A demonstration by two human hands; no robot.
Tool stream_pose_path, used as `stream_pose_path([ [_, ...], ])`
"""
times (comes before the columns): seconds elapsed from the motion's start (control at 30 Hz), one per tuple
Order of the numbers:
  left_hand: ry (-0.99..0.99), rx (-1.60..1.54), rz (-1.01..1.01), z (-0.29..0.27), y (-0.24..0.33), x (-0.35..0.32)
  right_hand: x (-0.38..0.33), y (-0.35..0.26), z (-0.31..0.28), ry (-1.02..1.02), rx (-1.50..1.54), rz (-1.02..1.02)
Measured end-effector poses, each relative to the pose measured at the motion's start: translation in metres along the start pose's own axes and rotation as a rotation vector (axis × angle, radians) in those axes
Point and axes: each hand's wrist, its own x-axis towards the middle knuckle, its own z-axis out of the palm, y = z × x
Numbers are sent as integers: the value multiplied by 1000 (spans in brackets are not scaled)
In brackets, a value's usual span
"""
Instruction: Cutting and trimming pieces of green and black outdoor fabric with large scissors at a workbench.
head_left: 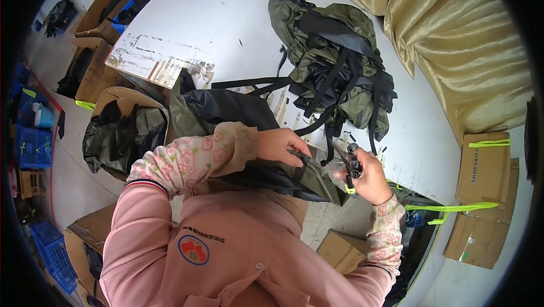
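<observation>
A bag-like piece of olive and black fabric hangs over the near edge of the table in front of me. My left hand is closed on that fabric, pinching it between thumb and fingers. Just to the right, my right hand grips a pair of small scissors with dark handles, its blades toward the cloth. Whether the blades touch the cloth I cannot tell. Beyond both hands, a crumpled heap of olive and black fabric pieces with black straps lies on the table.
The white table has worn patches and small dark scraps. To the left, a cardboard box holds more dark fabric, near blue crates. Gold curtains hang behind; flattened cardboard with a neon-yellow strap leans at right.
</observation>
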Motion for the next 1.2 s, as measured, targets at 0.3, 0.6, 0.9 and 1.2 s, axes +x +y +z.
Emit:
stream_pose_path([
  [0.3,29,6,-26,5,6,-2,-11,-11,-27,-113,-499,-136],
  [0.6,9,-18,-38,9,10,-3,-16,-12,-26,-165,-485,-116],
  [0.9,-14,45,-41,12,8,0,-12,-15,-21,-209,-431,-108],
  [1.2,-14,42,-19,12,7,-1,-15,-7,-21,-208,-446,-116],
])
